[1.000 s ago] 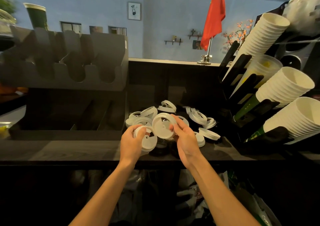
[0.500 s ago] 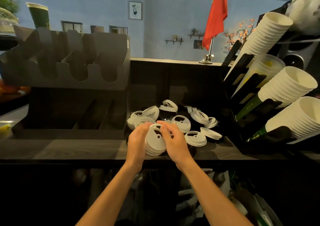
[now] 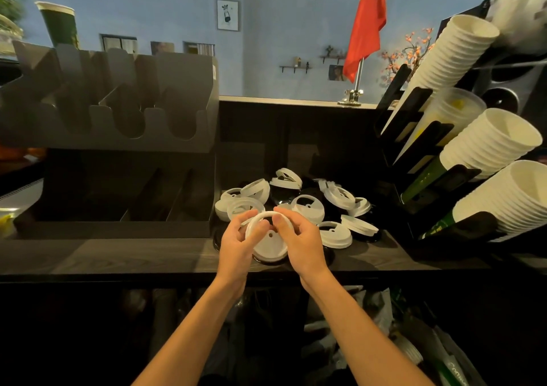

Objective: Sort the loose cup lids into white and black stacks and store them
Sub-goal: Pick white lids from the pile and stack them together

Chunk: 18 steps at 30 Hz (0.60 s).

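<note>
The surface has bare room along its front edge to your left. At its left edge stands the grey slotted rack; at the right edge the cup holder carries tilted stacks of white cups. The pile of loose lids has not shifted. Your left hand and right hand still grip the white lid stack near the front edge, fingertips now meeting over its far rim.

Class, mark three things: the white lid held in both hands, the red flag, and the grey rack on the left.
white lid [image 3: 272, 248]: head view, its flat face.
red flag [image 3: 368, 27]: head view, middle of the cloth.
grey rack [image 3: 157, 136]: head view, front wall between cutouts.
</note>
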Available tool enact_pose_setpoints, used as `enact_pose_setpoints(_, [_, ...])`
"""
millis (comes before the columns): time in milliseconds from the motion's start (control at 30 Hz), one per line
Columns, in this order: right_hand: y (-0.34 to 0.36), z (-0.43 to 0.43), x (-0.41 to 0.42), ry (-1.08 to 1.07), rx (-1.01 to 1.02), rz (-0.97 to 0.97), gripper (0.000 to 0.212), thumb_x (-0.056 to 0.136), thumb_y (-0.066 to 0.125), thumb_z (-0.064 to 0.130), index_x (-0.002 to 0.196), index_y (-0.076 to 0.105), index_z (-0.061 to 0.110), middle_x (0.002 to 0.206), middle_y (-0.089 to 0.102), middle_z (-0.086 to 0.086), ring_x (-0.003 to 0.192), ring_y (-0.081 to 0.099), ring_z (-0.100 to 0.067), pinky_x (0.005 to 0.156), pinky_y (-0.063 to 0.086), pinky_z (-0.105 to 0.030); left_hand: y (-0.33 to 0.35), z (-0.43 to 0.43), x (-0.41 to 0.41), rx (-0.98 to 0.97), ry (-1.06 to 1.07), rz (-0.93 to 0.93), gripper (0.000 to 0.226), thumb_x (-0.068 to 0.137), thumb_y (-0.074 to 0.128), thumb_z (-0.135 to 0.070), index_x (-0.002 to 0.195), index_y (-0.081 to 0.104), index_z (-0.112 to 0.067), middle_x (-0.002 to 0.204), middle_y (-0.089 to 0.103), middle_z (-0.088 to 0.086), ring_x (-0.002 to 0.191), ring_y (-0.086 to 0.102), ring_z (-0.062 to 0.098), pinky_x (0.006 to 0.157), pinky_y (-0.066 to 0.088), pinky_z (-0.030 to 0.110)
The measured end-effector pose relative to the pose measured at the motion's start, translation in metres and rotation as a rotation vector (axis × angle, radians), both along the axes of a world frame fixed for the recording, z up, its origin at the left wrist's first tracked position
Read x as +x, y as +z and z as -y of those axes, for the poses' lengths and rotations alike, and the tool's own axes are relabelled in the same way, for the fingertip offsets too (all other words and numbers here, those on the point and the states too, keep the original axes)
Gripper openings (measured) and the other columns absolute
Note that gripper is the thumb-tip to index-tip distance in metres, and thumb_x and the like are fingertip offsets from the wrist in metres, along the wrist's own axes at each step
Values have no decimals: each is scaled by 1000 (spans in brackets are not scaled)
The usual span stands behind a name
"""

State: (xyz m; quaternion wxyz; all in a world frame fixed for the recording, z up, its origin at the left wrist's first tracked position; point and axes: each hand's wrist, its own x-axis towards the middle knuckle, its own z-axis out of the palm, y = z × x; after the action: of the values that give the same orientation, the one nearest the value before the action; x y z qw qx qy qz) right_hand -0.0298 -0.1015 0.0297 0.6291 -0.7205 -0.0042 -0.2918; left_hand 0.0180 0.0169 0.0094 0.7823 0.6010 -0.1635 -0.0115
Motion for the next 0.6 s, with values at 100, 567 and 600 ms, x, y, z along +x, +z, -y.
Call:
enact_pose_setpoints(100, [2, 5, 2, -36, -2, -43, 9, 98, 59, 43, 103, 66, 46, 101, 70, 20, 98, 63, 7, 73, 52, -12, -1, 0, 5, 15, -99, -22, 43, 83, 78, -43, 118, 71, -19, 107, 77, 7, 104, 73, 29, 96, 57, 49])
enact_pose_setpoints(567, [11, 93, 62, -308, -897, -573, 76, 92, 67, 33, 155, 25, 27, 166, 12, -8, 153, 5, -28, 122, 16, -46, -3, 27, 33, -155, -52, -175, 25, 98, 62, -28, 122, 62, -21, 119, 70, 13, 109, 69, 30, 81, 59, 41])
enact_pose_setpoints(600, [11, 93, 65, -300, -938, -602, 78, 93, 66, 35, 156, 22, 27, 166, 12, -8, 153, 3, -29, 122, 13, -46, -5, 27, 35, -150, -27, -169, 23, 100, 60, -29, 122, 61, -22, 119, 69, 12, 108, 69, 29, 82, 59, 41])
